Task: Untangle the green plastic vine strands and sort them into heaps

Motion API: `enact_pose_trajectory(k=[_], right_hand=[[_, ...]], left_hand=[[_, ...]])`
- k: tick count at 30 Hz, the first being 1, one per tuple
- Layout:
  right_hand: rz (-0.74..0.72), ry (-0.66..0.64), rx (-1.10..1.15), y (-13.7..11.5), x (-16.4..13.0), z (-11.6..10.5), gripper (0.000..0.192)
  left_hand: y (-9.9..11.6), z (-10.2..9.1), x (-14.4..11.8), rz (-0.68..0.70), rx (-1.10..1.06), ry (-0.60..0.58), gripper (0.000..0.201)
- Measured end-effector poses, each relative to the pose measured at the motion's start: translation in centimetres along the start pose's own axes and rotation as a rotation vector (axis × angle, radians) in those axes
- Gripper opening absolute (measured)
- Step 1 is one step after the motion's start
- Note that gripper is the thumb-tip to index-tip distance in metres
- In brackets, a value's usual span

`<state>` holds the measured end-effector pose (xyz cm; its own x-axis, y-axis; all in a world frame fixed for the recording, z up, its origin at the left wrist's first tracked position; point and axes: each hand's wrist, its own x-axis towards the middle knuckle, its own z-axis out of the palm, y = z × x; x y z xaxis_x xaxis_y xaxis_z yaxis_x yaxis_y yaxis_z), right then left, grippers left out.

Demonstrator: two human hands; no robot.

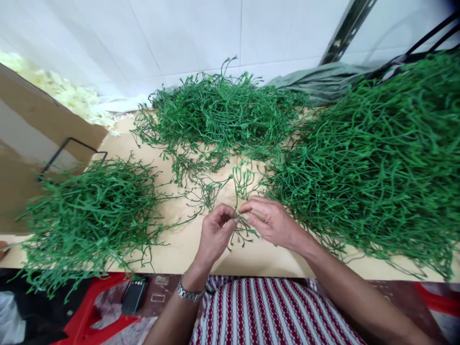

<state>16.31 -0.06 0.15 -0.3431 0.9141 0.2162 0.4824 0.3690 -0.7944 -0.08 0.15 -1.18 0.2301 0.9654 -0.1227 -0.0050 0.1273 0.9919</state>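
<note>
My left hand [214, 232] and my right hand [270, 221] meet at the front middle of a tan table [187, 244]. Both pinch one thin green plastic stem [241, 189], its branching tips fanning away from me and a few twigs hanging below my fingers. My left wrist wears a metal watch [187, 292]. A large heap of the same green stems [377, 163] lies just right of my right hand. A smaller heap [89, 215] lies to the left, and another [219, 115] at the back middle.
White tiled wall behind the table. A cardboard box [32, 124] with pale petals [64, 93] stands at left. A grey-green bag [323, 81] lies at the back right. A dark phone [133, 296] rests on a red stool [93, 316] below the table edge.
</note>
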Motion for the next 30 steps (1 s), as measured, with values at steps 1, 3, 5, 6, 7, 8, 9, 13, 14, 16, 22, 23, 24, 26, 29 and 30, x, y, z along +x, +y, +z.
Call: enact_pose_trajectory(k=[1, 3, 5, 6, 7, 8, 9, 13, 14, 16, 22, 23, 24, 26, 29, 30], right_hand=[[0.009, -0.027, 0.04, 0.0, -0.1, 0.2, 0.017], [0.053, -0.062, 0.117, 0.1, -0.3, 0.6, 0.025], [0.118, -0.058, 0.178, 0.1, -0.4, 1.1, 0.025], [0.157, -0.047, 0.215, 0.1, -0.4, 1.3, 0.022], [0.198, -0.03, 0.256, 0.1, -0.3, 1.6, 0.02], [0.236, -0.015, 0.299, 0.1, -0.3, 1.7, 0.02], [0.265, -0.004, 0.341, 0.1, -0.3, 1.8, 0.02], [0.28, -0.002, 0.361, 0.2, -0.4, 1.6, 0.016], [0.257, -0.007, 0.312, 0.2, -0.4, 1.4, 0.014], [0.184, -0.011, 0.168, 0.3, -0.4, 1.0, 0.01], [0.019, -0.052, -0.029, 0.7, -0.2, 0.0, 0.011], [0.008, -0.063, -0.056, 0.8, -0.2, 0.0, 0.01], [-0.003, -0.076, -0.091, 0.8, -0.2, -0.1, 0.009], [-0.03, -0.103, -0.166, 0.7, -0.3, -0.3, 0.005], [-0.05, -0.129, -0.218, 0.4, -0.3, -0.4, 0.003], [-0.05, -0.129, -0.221, 0.4, -0.2, -0.4, 0.006]], left_hand=[[-0.1, 0.2, 0.0, 0.022, -0.003, 0.022, 0.007], [-0.3, 0.6, -0.1, 0.09, 0.036, 0.075, 0.008], [-0.5, 1.0, -0.1, 0.171, 0.11, 0.123, 0.01], [-0.5, 1.1, -0.1, 0.207, 0.139, 0.137, 0.011], [-0.6, 1.2, -0.1, 0.238, 0.155, 0.142, 0.011], [-0.5, 1.2, -0.1, 0.257, 0.157, 0.133, 0.012], [-0.4, 1.2, -0.1, 0.262, 0.147, 0.109, 0.012], [0.1, 0.6, 0.2, 0.209, 0.107, -0.043, 0.009], [0.3, 0.5, 0.2, 0.195, 0.099, -0.064, 0.009], [0.5, 0.3, 0.3, 0.164, 0.06, -0.086, 0.009], [0.9, 0.0, 0.4, 0.026, -0.064, -0.172, 0.005], [1.0, -0.2, 0.4, 0.003, -0.046, -0.195, 0.004], [1.1, -0.4, 0.4, -0.012, -0.015, -0.212, 0.004], [1.3, -0.7, 0.4, -0.012, 0.087, -0.226, 0.005], [1.5, -0.8, 0.3, 0.069, 0.265, -0.216, 0.007], [1.6, -0.8, 0.3, 0.104, 0.325, -0.22, 0.009]])
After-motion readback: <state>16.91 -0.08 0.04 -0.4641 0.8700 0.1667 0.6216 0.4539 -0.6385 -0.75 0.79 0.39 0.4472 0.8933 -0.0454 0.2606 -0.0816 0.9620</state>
